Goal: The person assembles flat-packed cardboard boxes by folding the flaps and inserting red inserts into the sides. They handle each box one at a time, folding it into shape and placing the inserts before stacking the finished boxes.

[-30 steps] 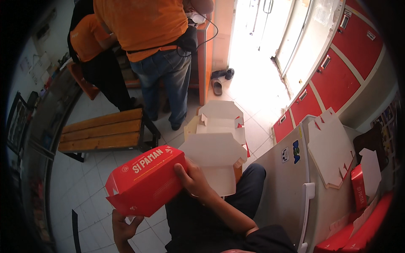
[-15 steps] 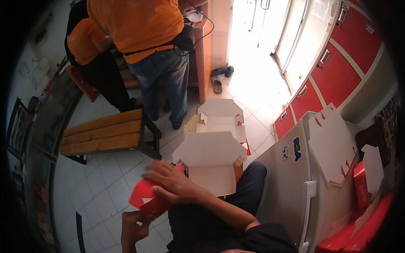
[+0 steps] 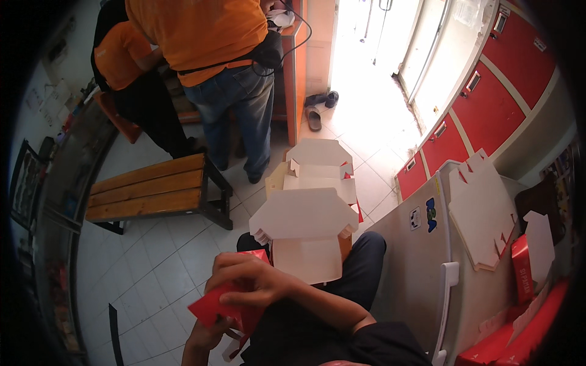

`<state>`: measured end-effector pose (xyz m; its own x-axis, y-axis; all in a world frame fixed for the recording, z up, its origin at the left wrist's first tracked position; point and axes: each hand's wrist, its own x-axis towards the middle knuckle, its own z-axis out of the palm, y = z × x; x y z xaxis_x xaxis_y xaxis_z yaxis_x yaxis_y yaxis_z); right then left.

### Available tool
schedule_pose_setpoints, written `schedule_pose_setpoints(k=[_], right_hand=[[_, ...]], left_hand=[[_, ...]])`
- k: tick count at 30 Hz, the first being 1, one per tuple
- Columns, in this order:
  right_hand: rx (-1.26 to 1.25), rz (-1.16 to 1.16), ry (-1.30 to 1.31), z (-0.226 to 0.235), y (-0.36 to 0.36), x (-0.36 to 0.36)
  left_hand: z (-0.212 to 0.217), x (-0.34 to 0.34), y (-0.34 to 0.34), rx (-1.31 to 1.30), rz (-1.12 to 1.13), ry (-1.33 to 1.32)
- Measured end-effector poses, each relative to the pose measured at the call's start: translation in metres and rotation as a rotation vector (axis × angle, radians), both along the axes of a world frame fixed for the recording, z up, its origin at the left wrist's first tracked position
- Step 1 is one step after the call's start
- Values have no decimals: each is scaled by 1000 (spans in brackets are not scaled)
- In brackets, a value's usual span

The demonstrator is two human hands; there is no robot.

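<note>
A red cardboard box (image 3: pixel 207 308), partly folded, is held tilted in front of me, left of my lap. My right hand (image 3: pixel 256 277) reaches across and closes over its top, thumb and fingers pressing a red panel. Under the near end, my left hand (image 3: pixel 210 334) grips the box; most of its fingers are hidden behind the card. A white flap (image 3: pixel 232 346) hangs out below. Just beyond my hands stands an open box with a white inside (image 3: pixel 305 259), its lid raised. Another open white box (image 3: pixel 318 157) is behind it.
A white fridge (image 3: pixel 409 274) on the right carries flat white cartons (image 3: pixel 482 213) and a red box (image 3: pixel 522 268). Red lockers (image 3: pixel 488 97) line the right wall. A wooden bench (image 3: pixel 149 189) stands at left. Two people in orange shirts (image 3: pixel 201 30) work at a counter.
My right hand has curled its fingers round the box's edge, where it lay flatter before. The red box has turned, and a white flap now shows beneath it.
</note>
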<state>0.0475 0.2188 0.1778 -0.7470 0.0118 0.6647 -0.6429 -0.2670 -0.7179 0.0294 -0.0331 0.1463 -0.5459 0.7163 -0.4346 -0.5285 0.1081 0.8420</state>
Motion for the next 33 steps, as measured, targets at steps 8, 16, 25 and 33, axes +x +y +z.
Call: schedule_pose_setpoints(k=[8, 16, 25, 33], right_hand=[[353, 171, -37, -1, 3, -9], [766, 246, -209, 7, 12, 4], [649, -200, -313, 16, -7, 11], [485, -176, -112, -6, -34, 8]], left_hand=[[6, 9, 23, -49, 170, -155], [30, 0, 9, -91, -8, -254], [49, -5, 1, -206, -13, 162], [36, -2, 0, -168, 124, 469]])
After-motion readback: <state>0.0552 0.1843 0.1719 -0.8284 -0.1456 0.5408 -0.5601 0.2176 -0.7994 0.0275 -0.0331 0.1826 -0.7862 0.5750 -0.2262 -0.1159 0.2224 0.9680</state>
